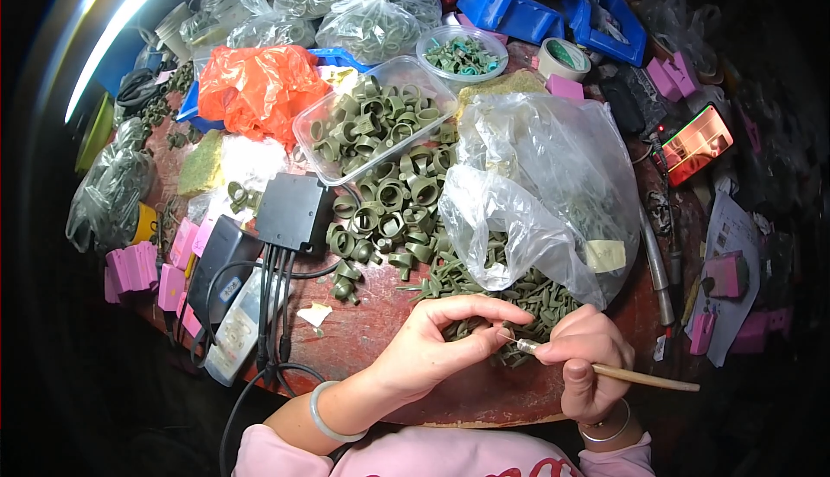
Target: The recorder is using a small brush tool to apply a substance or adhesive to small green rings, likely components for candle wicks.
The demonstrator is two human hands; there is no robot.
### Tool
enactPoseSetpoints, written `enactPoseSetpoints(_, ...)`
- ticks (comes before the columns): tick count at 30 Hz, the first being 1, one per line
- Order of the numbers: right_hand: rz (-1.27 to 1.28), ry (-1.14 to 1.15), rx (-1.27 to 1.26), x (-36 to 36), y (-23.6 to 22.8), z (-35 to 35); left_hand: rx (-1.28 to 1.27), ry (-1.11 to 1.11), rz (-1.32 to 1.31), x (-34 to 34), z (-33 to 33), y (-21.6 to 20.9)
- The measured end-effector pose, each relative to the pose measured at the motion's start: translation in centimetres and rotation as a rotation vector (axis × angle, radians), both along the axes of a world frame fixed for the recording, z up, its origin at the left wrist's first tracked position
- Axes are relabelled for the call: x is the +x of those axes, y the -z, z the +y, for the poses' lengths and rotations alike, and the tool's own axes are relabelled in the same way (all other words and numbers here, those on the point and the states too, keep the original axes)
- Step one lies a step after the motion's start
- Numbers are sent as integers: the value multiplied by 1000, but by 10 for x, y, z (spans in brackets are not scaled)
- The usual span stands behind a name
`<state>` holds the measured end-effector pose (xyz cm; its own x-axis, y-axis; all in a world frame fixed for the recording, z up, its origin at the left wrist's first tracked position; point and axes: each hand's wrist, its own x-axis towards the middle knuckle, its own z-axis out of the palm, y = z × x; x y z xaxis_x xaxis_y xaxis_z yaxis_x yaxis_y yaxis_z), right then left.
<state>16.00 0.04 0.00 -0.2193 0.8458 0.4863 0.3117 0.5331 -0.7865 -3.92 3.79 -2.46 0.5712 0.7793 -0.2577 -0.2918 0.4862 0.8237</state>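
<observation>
My left hand [424, 343] comes in from the lower left, its thumb and index finger pinched around a small green piece [507, 327], mostly hidden by the fingertips. In my right hand [590, 358] is a thin needle tool with a pale wooden handle [644, 378] and a metal collar. Its fine tip points left and reaches the left fingertips. Just beyond both hands lies a heap of slim green wax-like pieces [458, 276]. Farther back, many green rings [389, 196] lie loose on the table, and more fill a clear plastic tub [316, 155].
A clear plastic bag [545, 144] covers part of the heap. A black box with cables [294, 209] sits to the left on the red table [363, 347]. Pink blocks [134, 268] line the left side; a lit phone [699, 144] stands right. Blue trays [510, 12] are at the back.
</observation>
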Motion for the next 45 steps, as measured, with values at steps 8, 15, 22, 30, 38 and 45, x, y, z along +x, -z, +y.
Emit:
enactPoseSetpoints(8,-15,12,57,-1,3,1,29,-79,6,5,-2,1)
enactPoseSetpoints(15,-16,314,-312,-6,-2,5,-273,-179,-251,-2,2,-4)
enactPoseSetpoints(22,-500,68,-28,-12,11,19,-302,-229,-235,-6,5,3)
enactPoseSetpoints(30,-389,126,97,-12,8,17,-245,-247,-76,-1,5,1)
enactPoseSetpoints(38,-335,152,195,-9,6,7,-182,-74,-113,0,3,1)
enactPoseSetpoints(45,213,81,-290,-4,1,-5,-208,22,-203,-4,6,0)
